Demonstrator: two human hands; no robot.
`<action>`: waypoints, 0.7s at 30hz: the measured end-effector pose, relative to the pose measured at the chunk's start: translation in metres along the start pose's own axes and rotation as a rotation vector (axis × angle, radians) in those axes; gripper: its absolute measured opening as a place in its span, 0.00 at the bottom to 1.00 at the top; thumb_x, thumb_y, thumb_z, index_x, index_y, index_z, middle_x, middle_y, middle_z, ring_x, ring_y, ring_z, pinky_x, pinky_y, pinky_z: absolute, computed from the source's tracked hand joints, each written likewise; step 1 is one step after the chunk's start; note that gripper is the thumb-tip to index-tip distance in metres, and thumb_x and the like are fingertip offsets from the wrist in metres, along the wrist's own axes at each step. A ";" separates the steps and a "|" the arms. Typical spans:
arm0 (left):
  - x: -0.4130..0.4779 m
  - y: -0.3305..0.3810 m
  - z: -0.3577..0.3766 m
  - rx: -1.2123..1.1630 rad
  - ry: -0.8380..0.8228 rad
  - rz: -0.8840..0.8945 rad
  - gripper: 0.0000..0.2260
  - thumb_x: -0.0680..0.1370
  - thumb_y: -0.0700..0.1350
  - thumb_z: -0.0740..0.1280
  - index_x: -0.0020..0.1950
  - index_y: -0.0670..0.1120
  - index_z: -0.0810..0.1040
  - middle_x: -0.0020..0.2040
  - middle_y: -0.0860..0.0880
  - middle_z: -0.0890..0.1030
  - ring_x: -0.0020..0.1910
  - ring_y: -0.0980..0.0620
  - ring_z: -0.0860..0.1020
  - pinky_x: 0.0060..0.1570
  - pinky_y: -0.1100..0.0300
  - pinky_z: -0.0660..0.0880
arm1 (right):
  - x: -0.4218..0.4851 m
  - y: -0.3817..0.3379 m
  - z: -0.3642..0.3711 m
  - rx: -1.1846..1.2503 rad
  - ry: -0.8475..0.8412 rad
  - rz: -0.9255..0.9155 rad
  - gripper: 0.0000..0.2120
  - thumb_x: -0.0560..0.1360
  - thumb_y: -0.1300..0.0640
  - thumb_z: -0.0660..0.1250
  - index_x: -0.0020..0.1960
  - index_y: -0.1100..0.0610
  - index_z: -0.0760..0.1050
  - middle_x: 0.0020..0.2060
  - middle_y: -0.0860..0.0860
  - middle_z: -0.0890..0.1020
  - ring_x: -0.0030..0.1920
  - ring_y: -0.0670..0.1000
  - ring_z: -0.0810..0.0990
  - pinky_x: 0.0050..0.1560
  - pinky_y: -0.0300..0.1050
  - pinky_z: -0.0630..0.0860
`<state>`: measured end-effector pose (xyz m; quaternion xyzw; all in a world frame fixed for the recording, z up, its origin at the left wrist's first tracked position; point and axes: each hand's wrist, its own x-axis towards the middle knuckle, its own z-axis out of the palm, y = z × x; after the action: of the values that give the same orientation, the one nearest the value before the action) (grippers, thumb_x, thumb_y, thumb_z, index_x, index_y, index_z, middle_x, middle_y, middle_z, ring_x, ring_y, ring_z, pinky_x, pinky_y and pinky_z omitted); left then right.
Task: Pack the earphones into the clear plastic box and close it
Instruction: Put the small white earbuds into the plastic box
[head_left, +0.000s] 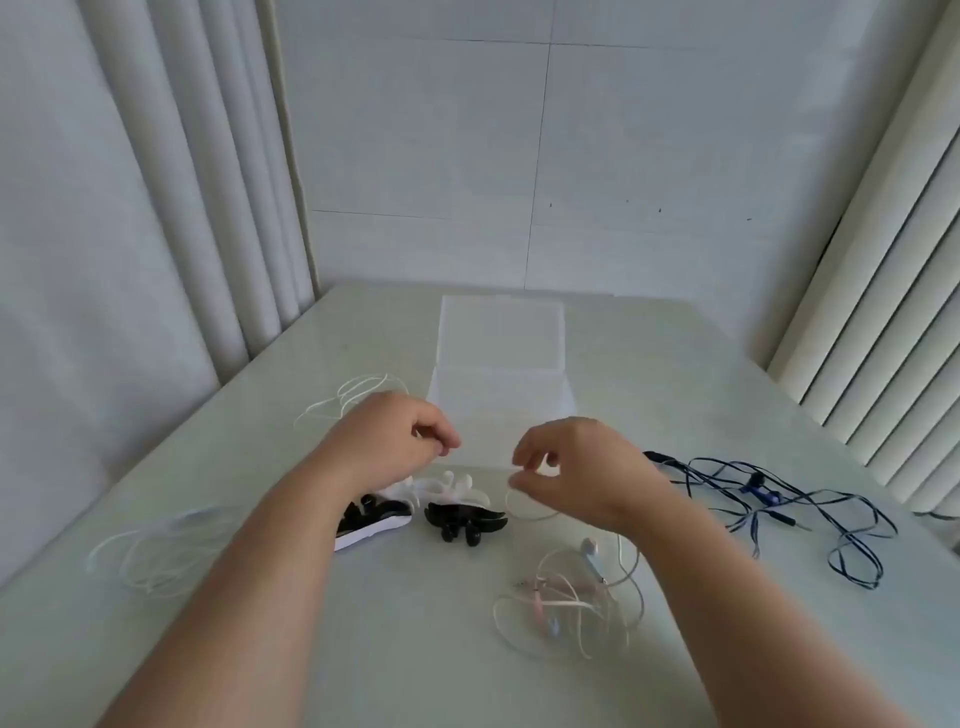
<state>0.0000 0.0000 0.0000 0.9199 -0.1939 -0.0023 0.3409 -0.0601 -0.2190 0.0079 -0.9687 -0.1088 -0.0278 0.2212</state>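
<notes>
The clear plastic box stands open in the middle of the table, its lid raised at the back. My left hand hovers at the box's near left corner with fingers curled, thumb against fingertips; what it pinches is too small to tell. My right hand pinches a thin white earphone cable that loops down to the table in front of the box. Black and white ear hooks and earbuds lie under my hands. A pink-white earphone tangle lies near right.
A blue earphone cable sprawls on the right. White cables lie at the far left and near left. White curtains hang on both sides and a panelled wall stands behind the pale table.
</notes>
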 end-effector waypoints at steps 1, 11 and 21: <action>0.000 -0.002 -0.002 0.060 -0.025 -0.013 0.10 0.74 0.42 0.68 0.43 0.58 0.83 0.38 0.61 0.83 0.33 0.67 0.77 0.34 0.71 0.68 | 0.003 -0.006 0.002 -0.038 -0.069 -0.021 0.10 0.72 0.45 0.69 0.52 0.45 0.80 0.43 0.38 0.80 0.46 0.42 0.77 0.47 0.38 0.74; 0.005 -0.015 -0.007 0.073 0.250 0.008 0.09 0.73 0.44 0.70 0.47 0.56 0.74 0.43 0.55 0.75 0.41 0.54 0.76 0.42 0.58 0.73 | 0.010 -0.017 0.026 -0.133 -0.227 -0.053 0.10 0.70 0.58 0.67 0.44 0.47 0.68 0.44 0.46 0.82 0.44 0.52 0.79 0.43 0.47 0.78; 0.015 -0.028 0.008 -0.149 0.190 -0.073 0.11 0.78 0.46 0.67 0.40 0.61 0.79 0.40 0.51 0.82 0.39 0.53 0.80 0.41 0.56 0.75 | 0.009 -0.012 0.007 0.208 0.091 -0.044 0.07 0.70 0.59 0.72 0.41 0.50 0.75 0.35 0.42 0.81 0.38 0.45 0.80 0.43 0.42 0.79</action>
<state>0.0225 0.0093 -0.0223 0.8945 -0.1265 0.0581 0.4248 -0.0535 -0.2039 0.0074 -0.9356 -0.1222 -0.0654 0.3247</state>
